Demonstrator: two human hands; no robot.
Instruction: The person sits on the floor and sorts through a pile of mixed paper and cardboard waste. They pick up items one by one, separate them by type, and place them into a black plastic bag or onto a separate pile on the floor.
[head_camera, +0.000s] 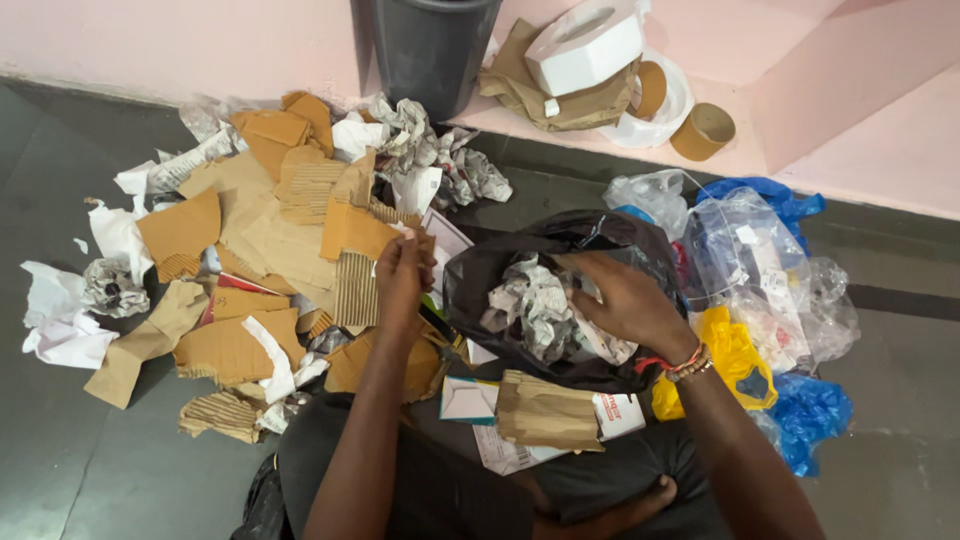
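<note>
The left hand (403, 268) is raised over the cardboard scraps (260, 250) on the floor (60, 470), its fingers (412, 243) pinched narrow on the edge of a small paper scrap (420, 232). The right hand (628, 298) is reached forward into the open black bag (500, 270), palm down, fingers curled loosely onto the crumpled paper (535, 310) inside; whether anything is gripped cannot be told. Clear, yellow and blue plastic bags (760, 280) are heaped just right of that wrist.

White-teal carton (468, 399) beside lap
</note>
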